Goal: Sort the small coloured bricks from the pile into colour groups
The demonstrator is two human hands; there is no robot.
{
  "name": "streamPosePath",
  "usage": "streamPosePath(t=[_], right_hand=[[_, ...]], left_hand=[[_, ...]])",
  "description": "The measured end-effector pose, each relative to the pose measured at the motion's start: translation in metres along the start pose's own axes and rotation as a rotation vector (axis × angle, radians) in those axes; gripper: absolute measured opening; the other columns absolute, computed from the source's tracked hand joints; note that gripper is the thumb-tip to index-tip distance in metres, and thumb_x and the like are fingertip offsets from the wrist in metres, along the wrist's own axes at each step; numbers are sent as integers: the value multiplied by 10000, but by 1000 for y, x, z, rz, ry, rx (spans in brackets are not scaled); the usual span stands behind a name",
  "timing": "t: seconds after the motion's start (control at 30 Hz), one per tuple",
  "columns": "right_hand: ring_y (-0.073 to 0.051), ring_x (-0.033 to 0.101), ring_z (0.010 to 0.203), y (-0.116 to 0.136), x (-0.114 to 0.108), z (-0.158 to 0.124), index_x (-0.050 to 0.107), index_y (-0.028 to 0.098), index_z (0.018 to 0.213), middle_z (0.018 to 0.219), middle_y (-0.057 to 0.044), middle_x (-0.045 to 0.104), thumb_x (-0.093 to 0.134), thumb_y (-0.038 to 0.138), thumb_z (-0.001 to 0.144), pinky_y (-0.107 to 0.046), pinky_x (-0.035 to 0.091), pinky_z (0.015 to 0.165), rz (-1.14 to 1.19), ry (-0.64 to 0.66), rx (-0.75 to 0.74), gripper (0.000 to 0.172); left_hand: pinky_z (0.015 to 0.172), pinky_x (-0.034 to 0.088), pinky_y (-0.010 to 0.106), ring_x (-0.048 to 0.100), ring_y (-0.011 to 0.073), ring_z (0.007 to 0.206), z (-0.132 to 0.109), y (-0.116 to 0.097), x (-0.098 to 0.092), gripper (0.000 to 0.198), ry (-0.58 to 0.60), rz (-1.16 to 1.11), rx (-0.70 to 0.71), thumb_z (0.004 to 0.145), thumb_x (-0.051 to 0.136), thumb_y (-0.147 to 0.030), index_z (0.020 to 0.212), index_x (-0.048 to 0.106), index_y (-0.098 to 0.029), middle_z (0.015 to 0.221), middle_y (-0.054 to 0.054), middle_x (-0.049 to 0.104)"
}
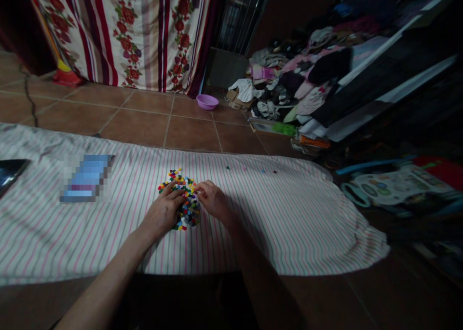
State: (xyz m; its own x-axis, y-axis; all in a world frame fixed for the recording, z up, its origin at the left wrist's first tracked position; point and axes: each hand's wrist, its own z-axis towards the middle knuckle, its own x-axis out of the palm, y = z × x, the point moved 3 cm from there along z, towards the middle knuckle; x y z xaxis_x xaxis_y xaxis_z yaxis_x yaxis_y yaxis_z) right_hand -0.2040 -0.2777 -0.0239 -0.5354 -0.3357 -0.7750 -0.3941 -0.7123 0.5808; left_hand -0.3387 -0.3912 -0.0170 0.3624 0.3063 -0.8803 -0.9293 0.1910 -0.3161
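Note:
A heap of tiny multicoloured blocks (188, 209) lies on a striped cloth (289, 224) in front of me. My left hand (164, 212) rests on the heap's left side, palm down, its fingers stretched over the blocks. At the right edge of the heap, the thumb and fingers of my right hand (212, 199) are pinched together. Whatever is between those fingertips is too small to make out. Off to the right on the cloth are several single small pieces in a loose row, among them a dark green one (227, 167) and a dark one (275, 171).
A blurred-out blue rectangular object (87, 178) lies on the cloth at left, with a dark glossy object (12, 173) beyond it. Behind the cloth, a purple basin (207, 102) stands on the tiled floor. Clothes (289, 74) are heaped at back right; a floral curtain (144, 35) hangs behind.

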Motion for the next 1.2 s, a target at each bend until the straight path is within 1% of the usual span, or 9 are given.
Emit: streamPosePath(t=[0.27, 0.43, 0.6, 0.77, 0.93, 1.07, 1.2], right_hand=[[-162, 567, 880, -1, 4, -3, 623, 174, 912, 923, -45, 601, 497, 47, 841, -280, 449, 815, -62, 15, 8, 193], [-164, 559, 879, -1, 9, -2, 616, 192, 893, 898, -34, 605, 502, 55, 845, -278, 435, 808, -111, 26, 6, 185], [-170, 559, 887, -2, 12, 0, 600, 186, 873, 900, -41, 610, 514, 64, 841, -282, 437, 810, -124, 40, 2, 154], [-156, 555, 869, 0, 10, 0, 592, 195, 857, 883, -25, 598, 481, 40, 830, -272, 437, 802, -115, 28, -1, 193], [-162, 558, 883, 1, 10, -1, 595, 188, 878, 898, -35, 598, 462, 32, 818, -278, 443, 816, -120, 42, -10, 213], [-159, 560, 894, -1, 10, -1, 606, 194, 899, 902, -32, 601, 459, 24, 811, -280, 443, 841, -112, 43, -11, 241], [-156, 567, 893, -3, 10, -1, 619, 195, 925, 908, -31, 602, 464, 32, 818, -269, 447, 835, -110, 48, -17, 249]], left_hand=[[1098, 397, 519, 400, 282, 1336, 2, 0, -1, 404, 22, -17, -21, 713, 490, 22, 1037, 670, -139, 1215, 118, 638], [1095, 397, 539, 402, 297, 1337, 6, -1, -3, 380, 27, -15, -22, 713, 517, 10, 1019, 674, -151, 1203, 113, 643], [1106, 382, 544, 397, 305, 1341, 8, -2, -3, 407, 40, -17, -8, 683, 520, 18, 1026, 667, -144, 1186, 114, 647], [1128, 348, 546, 387, 295, 1349, 8, -1, -1, 410, 31, -32, -16, 661, 539, 9, 1013, 667, -158, 1192, 107, 643], [1126, 357, 521, 411, 284, 1327, 9, -1, 0, 410, 36, -19, -7, 667, 509, 21, 1011, 665, -136, 1187, 121, 644], [1127, 359, 501, 393, 282, 1341, 10, 1, -1, 414, 23, -17, -22, 671, 511, 19, 1025, 663, -134, 1203, 124, 637], [1125, 361, 515, 436, 274, 1309, 11, 2, -1, 420, 19, -2, -10, 667, 506, 10, 1015, 664, -161, 1191, 103, 643]])
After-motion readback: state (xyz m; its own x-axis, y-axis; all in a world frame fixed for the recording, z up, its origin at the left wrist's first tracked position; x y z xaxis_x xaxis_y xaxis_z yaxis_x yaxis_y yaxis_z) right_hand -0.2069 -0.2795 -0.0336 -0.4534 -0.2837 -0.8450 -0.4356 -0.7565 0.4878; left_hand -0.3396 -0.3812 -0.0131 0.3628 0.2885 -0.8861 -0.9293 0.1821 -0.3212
